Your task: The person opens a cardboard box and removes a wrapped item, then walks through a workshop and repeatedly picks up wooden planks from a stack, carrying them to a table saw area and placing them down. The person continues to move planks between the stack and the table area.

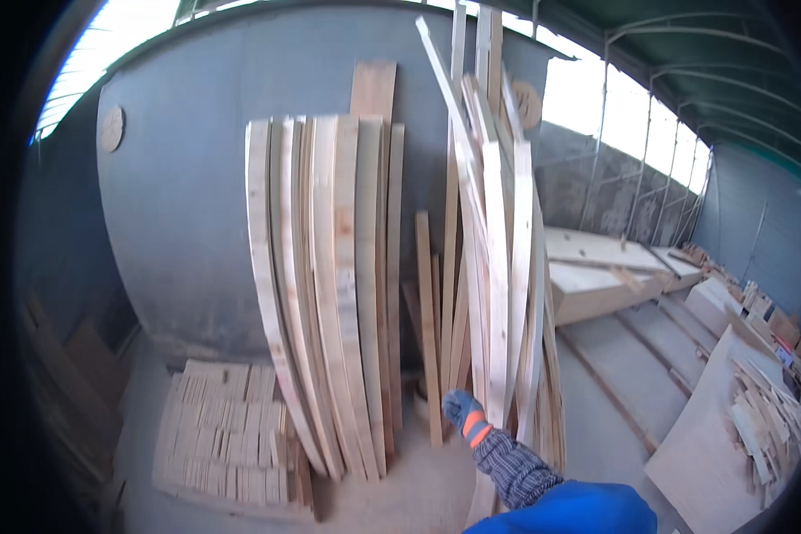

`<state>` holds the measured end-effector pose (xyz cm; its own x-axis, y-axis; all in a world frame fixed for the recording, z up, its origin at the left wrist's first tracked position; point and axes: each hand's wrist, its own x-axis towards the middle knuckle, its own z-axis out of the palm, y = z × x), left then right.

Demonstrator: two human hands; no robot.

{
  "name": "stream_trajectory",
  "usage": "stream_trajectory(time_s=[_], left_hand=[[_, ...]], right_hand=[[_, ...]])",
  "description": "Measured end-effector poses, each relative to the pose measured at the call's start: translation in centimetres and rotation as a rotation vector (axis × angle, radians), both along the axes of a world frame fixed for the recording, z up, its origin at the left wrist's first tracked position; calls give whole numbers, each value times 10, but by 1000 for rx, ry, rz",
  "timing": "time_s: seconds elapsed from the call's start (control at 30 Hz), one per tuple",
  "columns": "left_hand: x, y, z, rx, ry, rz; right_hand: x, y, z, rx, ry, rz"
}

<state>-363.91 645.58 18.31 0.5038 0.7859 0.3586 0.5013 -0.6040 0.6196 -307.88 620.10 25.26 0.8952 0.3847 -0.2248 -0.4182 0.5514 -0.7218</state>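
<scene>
My right hand (463, 411), in a grey glove with an orange cuff band, reaches in from the lower right. Its fingers look curled together, somewhat blurred, and anything inside them is hidden. Right beside the hand, a narrow wooden strip (429, 356) stands on end. Long pale boards (497, 294) lean upright in a loose bundle, passing behind my forearm. To the left, a tight row of wide wooden planks (334, 267) leans against the grey wall. My left hand is out of view.
A low stack of short wooden pieces (227, 436) lies on the floor at the left. At the right are a large pale panel stack (596, 289) and a sheet (703, 445) with loose scraps (765, 418) on it. Dark rails (610, 392) cross the floor.
</scene>
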Motion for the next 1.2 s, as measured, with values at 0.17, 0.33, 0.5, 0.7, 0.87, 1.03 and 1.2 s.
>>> stream_trajectory(time_s=[0.17, 0.33, 0.5, 0.7, 0.87, 1.03, 1.2], left_hand=[[97, 82, -68, -514, -449, -57], [179, 98, 33, -76, 39, -273], [268, 93, 87, -210, 25, -381], [432, 48, 138, -300, -381, -700], [588, 37, 195, -481, -392, -1030], [757, 4, 235, -785, -518, -1112], [927, -24, 247, -894, -575, -1134]], right_hand=[[97, 71, 22, -47, -337, -61], [176, 97, 28, -190, -717, -222], [205, 112, 144, -177, -645, -147], [214, 111, 307, -818, -1402, -151], [207, 79, 406, -1383, -1939, -568], [234, 23, 412, -1800, -1851, -982], [268, 2, 391, -1967, -1569, -1029]])
